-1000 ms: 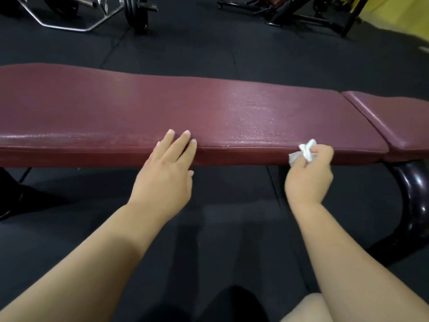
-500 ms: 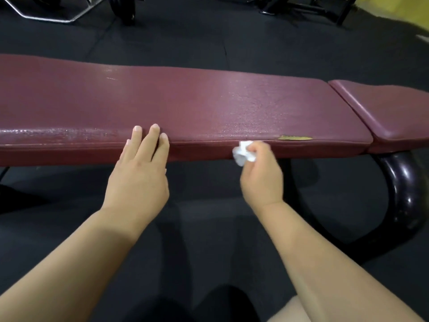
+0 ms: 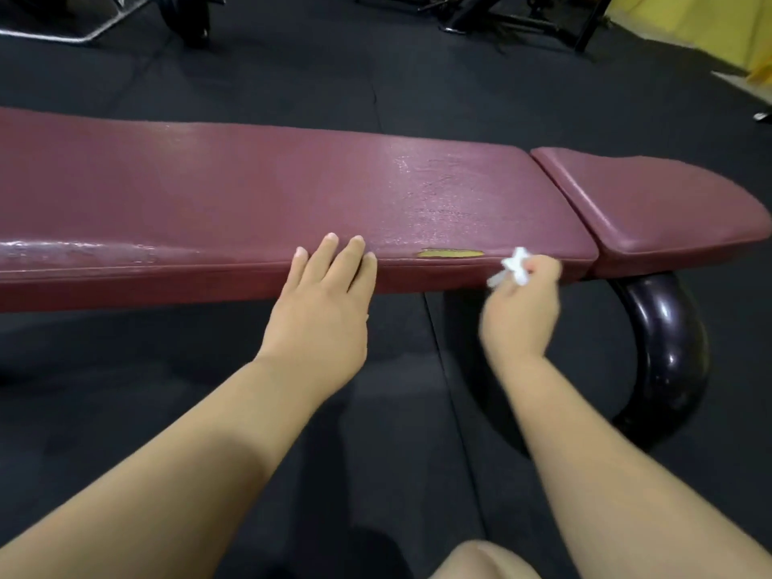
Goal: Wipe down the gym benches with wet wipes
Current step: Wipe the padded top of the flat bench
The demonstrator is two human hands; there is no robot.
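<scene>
- Floor (image 3: 104, 411): dark rubber matting with seams showing, running under and behind everything.
- Long bench pad (image 3: 209, 194): maroon vinyl, lying across the view from left to right; wet sheen is showing on the near left edge and on the top toward the right end.
- Tear (image 3: 450, 253): 1 yellowish slit in the vinyl on the near edge, sitting between the 2 hands.
- Short seat pad (image 3: 651, 211): same maroon, lying just beside the long pad's right end, a narrow gap between them.
- Curved frame tube (image 3: 664, 357): glossy, dark, arching down under the joint of the 2 pads.
- Background: weight plate (image 3: 186, 14), metal frames and a yellow wall (image 3: 689, 31) at top right.
- Left hand (image 3: 321, 311): fingers straight, lying flat on the near edge, holding nothing.
- Right hand (image 3: 522, 315): motion-blurred, pinching a crumpled white wet wipe (image 3: 516, 267) against the front edge near the pad's right end.
- Change: 0.5 s earlier the wipe was left of the tear; it is now sitting right of it. The left hand is staying planted on the edge.
</scene>
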